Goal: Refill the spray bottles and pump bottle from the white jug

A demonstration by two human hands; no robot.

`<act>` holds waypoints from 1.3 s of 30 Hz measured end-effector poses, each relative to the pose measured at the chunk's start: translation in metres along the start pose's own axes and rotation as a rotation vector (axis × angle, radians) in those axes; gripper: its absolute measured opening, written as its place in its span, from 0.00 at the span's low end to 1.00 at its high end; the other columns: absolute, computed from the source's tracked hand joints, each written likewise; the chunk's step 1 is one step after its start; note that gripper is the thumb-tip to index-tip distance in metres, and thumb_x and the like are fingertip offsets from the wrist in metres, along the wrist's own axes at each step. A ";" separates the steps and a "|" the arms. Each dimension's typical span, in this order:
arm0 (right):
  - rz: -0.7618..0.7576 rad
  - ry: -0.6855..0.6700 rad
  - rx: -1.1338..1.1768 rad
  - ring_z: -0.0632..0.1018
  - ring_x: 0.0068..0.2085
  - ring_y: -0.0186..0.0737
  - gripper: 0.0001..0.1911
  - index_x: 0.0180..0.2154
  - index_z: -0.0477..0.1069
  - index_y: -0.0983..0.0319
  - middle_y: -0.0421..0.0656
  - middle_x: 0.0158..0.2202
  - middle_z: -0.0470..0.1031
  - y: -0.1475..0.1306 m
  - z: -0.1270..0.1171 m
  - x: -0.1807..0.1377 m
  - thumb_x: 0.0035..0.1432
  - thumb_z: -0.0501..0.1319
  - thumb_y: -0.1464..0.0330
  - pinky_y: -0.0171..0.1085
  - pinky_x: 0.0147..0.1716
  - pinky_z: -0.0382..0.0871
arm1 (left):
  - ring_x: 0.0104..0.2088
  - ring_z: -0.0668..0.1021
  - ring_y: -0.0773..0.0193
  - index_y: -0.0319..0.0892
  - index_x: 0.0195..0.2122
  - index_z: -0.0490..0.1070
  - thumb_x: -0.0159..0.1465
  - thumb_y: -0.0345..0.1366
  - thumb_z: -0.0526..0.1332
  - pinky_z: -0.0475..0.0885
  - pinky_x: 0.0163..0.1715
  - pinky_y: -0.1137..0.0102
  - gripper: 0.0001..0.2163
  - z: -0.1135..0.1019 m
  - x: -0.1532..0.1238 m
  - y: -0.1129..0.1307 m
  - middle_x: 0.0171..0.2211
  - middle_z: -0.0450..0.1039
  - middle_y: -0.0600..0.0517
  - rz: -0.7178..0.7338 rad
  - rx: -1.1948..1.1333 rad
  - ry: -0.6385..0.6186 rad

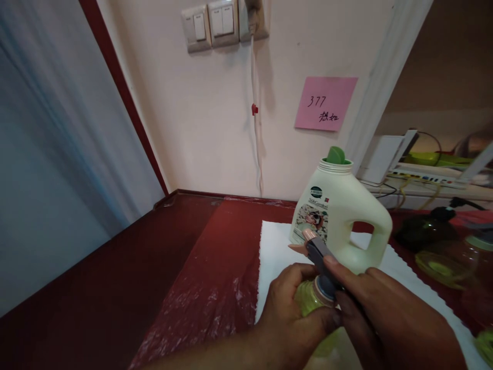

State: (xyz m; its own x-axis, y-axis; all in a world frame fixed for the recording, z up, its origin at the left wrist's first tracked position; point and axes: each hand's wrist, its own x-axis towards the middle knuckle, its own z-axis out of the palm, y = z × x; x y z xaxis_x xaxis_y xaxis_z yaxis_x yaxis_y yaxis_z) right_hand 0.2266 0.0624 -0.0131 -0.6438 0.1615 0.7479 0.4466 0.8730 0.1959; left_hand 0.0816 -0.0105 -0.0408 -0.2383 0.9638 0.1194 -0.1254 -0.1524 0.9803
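My left hand point(287, 306) is closed around the neck of a translucent yellow-green spray bottle point(306, 297). With my right hand point(400, 313) I grip the bottle's grey trigger spray head point(318, 252), whose nozzle is copper-coloured. The head sits at the bottle's mouth, tilted to the upper left; whether it is screwed tight cannot be seen. Just behind my hands stands a pale green detergent jug point(339, 205), upright and without a cap, with a green spout showing in its mouth. My hands hide much of the bottle's body.
Under the jug lies a white cloth point(271, 246) on the red-covered table point(215, 267). At right are a dark bottle point(423, 226), a yellowish clear bottle point(472, 257) and a white router point(379, 156). A cord point(254, 77) hangs down the wall; a blue curtain point(65, 128) is at left.
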 end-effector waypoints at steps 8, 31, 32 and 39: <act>-0.021 -0.004 -0.054 0.77 0.24 0.38 0.16 0.54 0.68 0.65 0.40 0.27 0.76 0.001 0.000 -0.001 0.73 0.46 0.70 0.36 0.22 0.68 | 0.42 0.76 0.56 0.41 0.41 0.72 0.48 0.33 0.77 0.68 0.46 0.63 0.21 0.002 0.001 -0.002 0.40 0.79 0.50 0.043 -0.015 0.062; -0.011 -0.014 -0.036 0.80 0.28 0.38 0.18 0.57 0.67 0.64 0.44 0.36 0.82 0.001 -0.001 -0.001 0.73 0.46 0.70 0.36 0.23 0.70 | 0.45 0.77 0.52 0.40 0.40 0.72 0.53 0.37 0.75 0.70 0.49 0.59 0.17 0.003 0.001 0.006 0.42 0.78 0.47 0.087 0.078 0.063; -0.012 -0.009 -0.037 0.80 0.27 0.38 0.18 0.57 0.67 0.64 0.44 0.35 0.81 0.001 -0.001 0.000 0.73 0.46 0.70 0.36 0.23 0.70 | 0.45 0.77 0.52 0.40 0.39 0.72 0.53 0.38 0.75 0.70 0.49 0.59 0.17 0.002 0.001 0.007 0.42 0.78 0.47 0.094 0.070 0.067; 0.000 -0.018 -0.018 0.77 0.25 0.36 0.17 0.57 0.66 0.65 0.39 0.28 0.77 0.001 0.000 0.002 0.71 0.48 0.72 0.34 0.24 0.69 | 0.51 0.76 0.52 0.41 0.51 0.76 0.67 0.42 0.64 0.68 0.53 0.59 0.15 -0.009 0.001 0.000 0.50 0.77 0.45 0.237 0.157 -0.087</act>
State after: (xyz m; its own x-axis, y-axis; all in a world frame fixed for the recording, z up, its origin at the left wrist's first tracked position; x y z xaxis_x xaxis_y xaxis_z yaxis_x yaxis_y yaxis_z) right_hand 0.2258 0.0637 -0.0115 -0.6548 0.1694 0.7366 0.4574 0.8647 0.2077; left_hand 0.0722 -0.0114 -0.0417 -0.1584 0.9217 0.3541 0.0759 -0.3462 0.9351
